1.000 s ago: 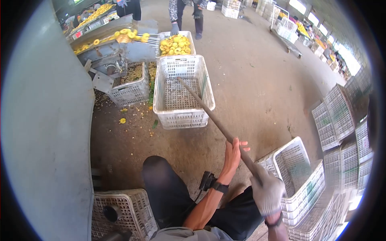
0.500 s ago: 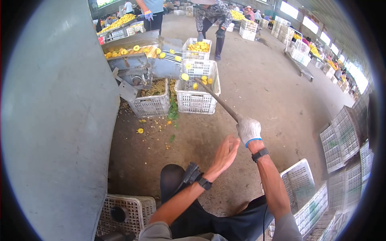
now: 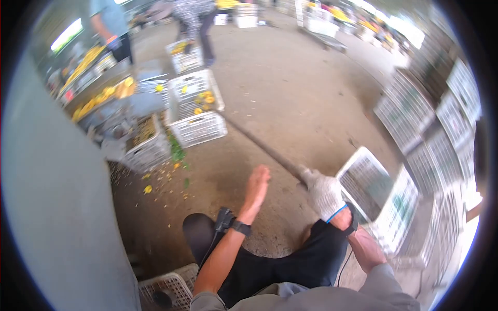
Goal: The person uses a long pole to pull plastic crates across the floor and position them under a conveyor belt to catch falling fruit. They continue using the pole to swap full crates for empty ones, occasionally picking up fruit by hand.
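Observation:
My right hand (image 3: 325,196), in a white knitted glove with a blue cuff, is closed around one end of a long wooden stick (image 3: 259,146). The stick's far tip reaches the right rim of a white plastic crate (image 3: 199,129); whether it touches is blurred. Several yellow fruits (image 3: 198,110) lie inside that crate. Bare and held in the air, my left hand (image 3: 256,189) has its fingers stretched out and holds nothing. It hovers above the floor between my knees, apart from the stick.
A metal chute (image 3: 111,101) with yellow fruit stands left, above a crate of scraps (image 3: 150,150). A grey panel (image 3: 62,181) fills the left side. White crates (image 3: 404,109) are stacked right, beside an open crate (image 3: 397,207). Two people stand beyond the chute.
The view has turned right, so the chute and crates sit further left. My right hand has drawn back towards my right knee with the stick. My hands are further apart.

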Demonstrator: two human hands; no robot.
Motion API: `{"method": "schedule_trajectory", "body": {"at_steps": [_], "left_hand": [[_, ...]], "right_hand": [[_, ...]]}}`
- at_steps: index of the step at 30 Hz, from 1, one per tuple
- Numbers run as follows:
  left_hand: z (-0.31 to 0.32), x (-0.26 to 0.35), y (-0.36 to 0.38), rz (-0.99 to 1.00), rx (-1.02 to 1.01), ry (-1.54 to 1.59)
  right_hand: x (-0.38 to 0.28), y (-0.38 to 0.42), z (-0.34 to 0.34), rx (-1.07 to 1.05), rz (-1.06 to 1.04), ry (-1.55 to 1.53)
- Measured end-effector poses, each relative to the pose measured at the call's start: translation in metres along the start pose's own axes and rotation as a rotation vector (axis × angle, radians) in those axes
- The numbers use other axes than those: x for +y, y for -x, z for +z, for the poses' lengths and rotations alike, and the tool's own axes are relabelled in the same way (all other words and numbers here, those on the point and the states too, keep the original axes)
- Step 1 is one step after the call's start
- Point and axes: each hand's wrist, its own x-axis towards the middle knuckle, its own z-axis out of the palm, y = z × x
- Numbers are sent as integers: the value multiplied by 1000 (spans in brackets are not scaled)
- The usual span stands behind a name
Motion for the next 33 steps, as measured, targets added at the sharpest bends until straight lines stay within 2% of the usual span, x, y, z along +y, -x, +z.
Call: {"method": "schedule_trajectory", "body": {"at_steps": [2, 3, 6, 7, 10, 11, 14, 17, 20, 21, 24, 27, 28, 30, 31, 33], "left_hand": [[7, -1, 1, -13, -59, 8], [11, -2, 0, -17, -99, -4], [41, -3, 1, -129, -140, 14], [49, -4, -1, -57, -285, 42], [82, -22, 9, -140, -194, 177], [91, -31, 10, -124, -168, 102], [103, -43, 16, -17, -316, 70], [132, -27, 16, 133, -403, -17], [161, -40, 7, 248, -428, -160], [171, -45, 7, 277, -425, -210], [201, -60, 22, 355, -533, -468], [207, -107, 14, 591, -646, -811], [208, -115, 18, 671, -664, -863], [211, -129, 21, 825, -691, -971], [212, -132, 23, 798, -716, -1019], [219, -142, 23, 901, -697, -1055]], "right_hand": [[10, 48, -10, -60, 94, -125], [14, 68, -28, -173, 185, -254], [41, 138, -32, 30, 214, -654], [45, 161, -31, -2, 329, -817], [46, 198, -84, -280, 827, -1270], [49, 213, -86, -267, 850, -1294], [59, 246, -83, -214, 856, -1337], [61, 260, -84, -179, 959, -1461], [70, 260, -82, -35, 1017, -1567], [75, 253, -80, -9, 980, -1491], [110, 226, -28, 421, 500, -622], [151, 167, -41, 113, 587, -354], [157, 153, -38, 139, 583, -210], [185, 127, -12, 130, 504, -143], [193, 114, -6, 160, 483, -108], [203, 91, 0, 200, 435, -40]]}}
